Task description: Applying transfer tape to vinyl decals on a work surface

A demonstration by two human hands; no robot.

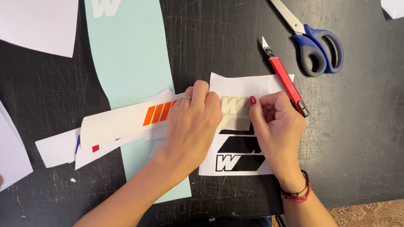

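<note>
Left hand [192,124] pinned the white sticker sheet with black striped decal [240,146] flat on the scratched black bench [369,128] — right hand [275,124] pinched its clear transfer film [233,108]. Best peeled low and slow. Red craft knife [284,78] lay just beside.

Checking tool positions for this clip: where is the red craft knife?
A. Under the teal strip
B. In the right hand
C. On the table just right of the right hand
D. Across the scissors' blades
C: the knife lies on the black table beside the right hand, which grips no tool; the scissors lie apart, above it.
</note>
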